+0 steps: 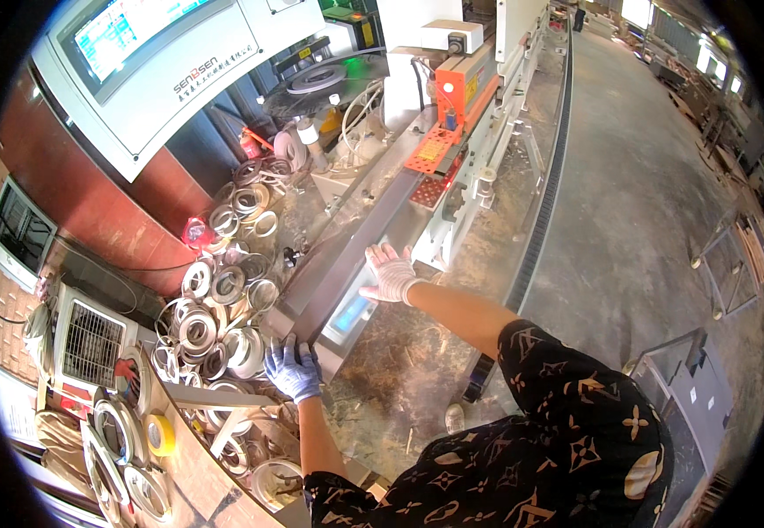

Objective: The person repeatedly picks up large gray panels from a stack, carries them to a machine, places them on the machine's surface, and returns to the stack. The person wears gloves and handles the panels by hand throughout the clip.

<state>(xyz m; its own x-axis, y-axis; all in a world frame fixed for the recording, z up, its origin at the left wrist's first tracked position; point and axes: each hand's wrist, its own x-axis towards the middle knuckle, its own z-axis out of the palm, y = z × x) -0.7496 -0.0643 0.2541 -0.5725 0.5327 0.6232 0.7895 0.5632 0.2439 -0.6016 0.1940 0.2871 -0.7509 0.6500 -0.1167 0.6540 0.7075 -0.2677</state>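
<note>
A long board [347, 255] lies on the machine bed [452, 189], running away from the person. The left hand [294, 370] rests on the board's near end, and the right hand [392, 273] lies farther along, on its right side. Left of the board sits a heap of tape rolls [223, 299], with a control screen [153, 53] above and behind it, and bare floor [637, 194] stretches off to the machine's right.

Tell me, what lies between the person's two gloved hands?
In the head view, a long grey panel on the machine's feed table runs between the left hand and the right hand; both rest on it.
</note>
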